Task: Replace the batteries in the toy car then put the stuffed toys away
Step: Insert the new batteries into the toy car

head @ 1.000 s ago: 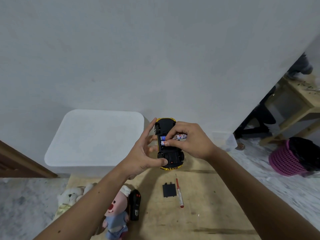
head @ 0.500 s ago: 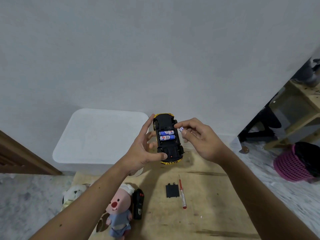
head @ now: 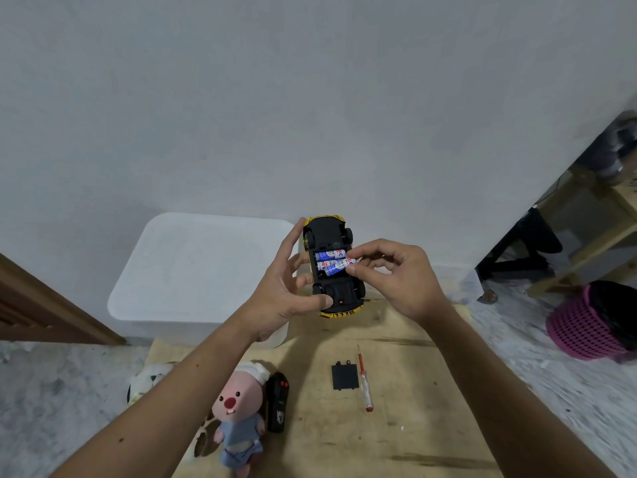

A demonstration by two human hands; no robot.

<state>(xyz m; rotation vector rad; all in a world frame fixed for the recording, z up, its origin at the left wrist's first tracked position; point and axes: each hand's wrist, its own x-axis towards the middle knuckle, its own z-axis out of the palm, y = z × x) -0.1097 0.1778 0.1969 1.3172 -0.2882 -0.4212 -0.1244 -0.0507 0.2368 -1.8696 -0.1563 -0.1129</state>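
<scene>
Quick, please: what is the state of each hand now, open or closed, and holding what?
Left hand: holds the toy car, upside down.
Right hand: pinches a battery at the car's open compartment.

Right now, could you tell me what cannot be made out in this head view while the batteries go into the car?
- Toy car: upside down, its upper body is hidden.
- Third battery: the right hand pinches one end; whether it is seated is unclear.
- Battery labels: too small to read.
- White stuffed toy: mostly behind the left forearm.
- Left hand: palm faces away.
</scene>
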